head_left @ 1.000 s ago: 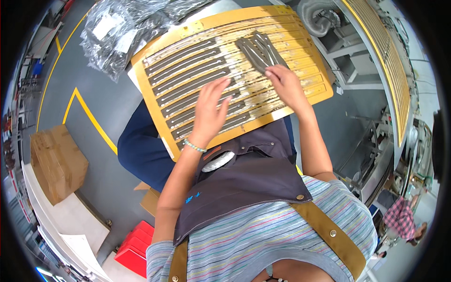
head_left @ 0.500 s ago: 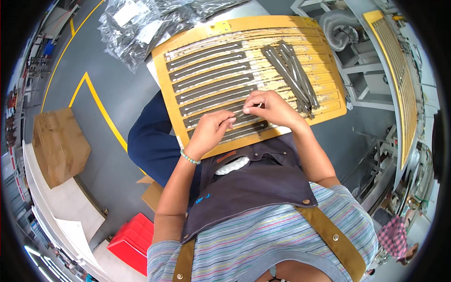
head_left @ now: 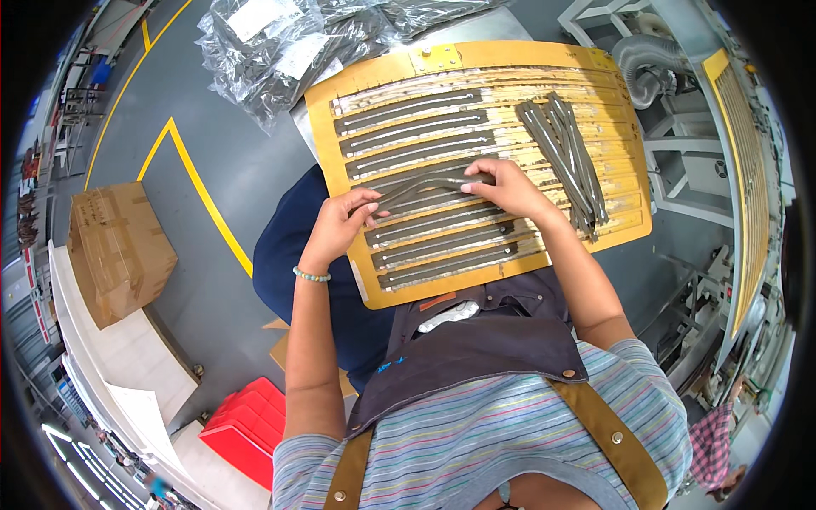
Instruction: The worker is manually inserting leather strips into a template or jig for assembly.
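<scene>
A dark grey strip with a pale line along its middle, like a zipper (head_left: 422, 182), bows upward between my hands. My left hand (head_left: 337, 223) pinches its left end, and the fingers of my right hand (head_left: 512, 189) close on the other end. Both hands are over a yellow slotted board (head_left: 501, 270), which lies tilted in front of me. Similar dark strips (head_left: 416, 125) rest in the board's left-hand slots, above and below the held one. On the right part of the board lies a loose, crossed pile of strips (head_left: 565, 161).
Clear plastic bags (head_left: 263, 51) with dark contents lie beyond the board. To the left are a cardboard box (head_left: 123, 251) and a red bin (head_left: 246, 429). At right, a ribbed hose (head_left: 646, 68), metal frames and another yellow slotted board (head_left: 739, 170) stand close.
My hands have moved apart from near each other, and a strip now stretches in an arch between them. The whole view has shifted slightly, with the board lower and farther right.
</scene>
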`<move>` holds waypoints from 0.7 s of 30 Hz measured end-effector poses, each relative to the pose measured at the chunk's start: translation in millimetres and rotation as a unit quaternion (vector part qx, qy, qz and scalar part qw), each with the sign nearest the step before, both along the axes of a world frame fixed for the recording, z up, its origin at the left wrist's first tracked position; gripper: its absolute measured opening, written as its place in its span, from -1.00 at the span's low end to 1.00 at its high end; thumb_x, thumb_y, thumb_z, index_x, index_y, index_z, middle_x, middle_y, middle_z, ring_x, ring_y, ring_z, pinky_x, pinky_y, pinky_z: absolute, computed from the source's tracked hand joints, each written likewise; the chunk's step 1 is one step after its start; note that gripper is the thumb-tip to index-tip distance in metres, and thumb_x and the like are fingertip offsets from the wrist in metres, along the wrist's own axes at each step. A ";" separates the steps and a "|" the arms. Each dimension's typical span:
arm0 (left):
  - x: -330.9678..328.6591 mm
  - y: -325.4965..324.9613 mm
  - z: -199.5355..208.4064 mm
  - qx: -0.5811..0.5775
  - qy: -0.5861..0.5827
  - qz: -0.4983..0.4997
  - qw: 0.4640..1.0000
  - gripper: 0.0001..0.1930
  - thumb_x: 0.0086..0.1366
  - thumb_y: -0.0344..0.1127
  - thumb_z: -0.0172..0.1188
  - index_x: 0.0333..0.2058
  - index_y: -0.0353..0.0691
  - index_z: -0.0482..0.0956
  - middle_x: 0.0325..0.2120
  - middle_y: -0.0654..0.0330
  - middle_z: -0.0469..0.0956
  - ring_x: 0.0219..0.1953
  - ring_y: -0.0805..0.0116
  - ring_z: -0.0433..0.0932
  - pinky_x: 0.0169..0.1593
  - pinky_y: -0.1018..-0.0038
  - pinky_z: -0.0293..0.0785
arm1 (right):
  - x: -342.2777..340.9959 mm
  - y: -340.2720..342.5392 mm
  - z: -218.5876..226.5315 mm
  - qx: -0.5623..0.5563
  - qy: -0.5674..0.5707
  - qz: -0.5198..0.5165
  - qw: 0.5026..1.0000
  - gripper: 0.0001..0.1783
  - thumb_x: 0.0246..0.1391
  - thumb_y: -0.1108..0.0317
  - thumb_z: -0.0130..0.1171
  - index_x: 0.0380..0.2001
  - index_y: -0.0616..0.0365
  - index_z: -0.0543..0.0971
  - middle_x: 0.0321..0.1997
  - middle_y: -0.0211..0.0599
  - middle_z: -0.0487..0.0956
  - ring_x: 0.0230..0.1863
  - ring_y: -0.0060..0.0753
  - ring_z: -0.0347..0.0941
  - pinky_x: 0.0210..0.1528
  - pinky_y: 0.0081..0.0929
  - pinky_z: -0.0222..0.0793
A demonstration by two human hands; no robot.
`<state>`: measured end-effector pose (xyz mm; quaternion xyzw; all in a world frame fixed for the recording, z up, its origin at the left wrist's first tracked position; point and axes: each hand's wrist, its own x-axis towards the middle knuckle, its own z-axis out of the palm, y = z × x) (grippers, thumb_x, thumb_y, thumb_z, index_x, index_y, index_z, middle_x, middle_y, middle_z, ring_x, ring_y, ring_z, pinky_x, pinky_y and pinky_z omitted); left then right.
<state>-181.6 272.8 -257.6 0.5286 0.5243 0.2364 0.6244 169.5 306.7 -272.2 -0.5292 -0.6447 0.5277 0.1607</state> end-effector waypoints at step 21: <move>10.0 156.4 -65.7 0.213 0.209 0.318 0.900 -0.83 0.30 -0.36 0.42 -0.20 -0.31 0.72 -0.39 0.17 0.72 -0.37 0.38 0.67 -0.22 0.41 0.58 | 0.3 186.8 -26.8 -0.048 0.050 -0.104 0.992 -0.83 0.29 0.24 0.39 -0.25 0.09 0.69 -0.43 -0.58 0.62 -0.45 -0.76 0.48 -0.45 -0.69 0.39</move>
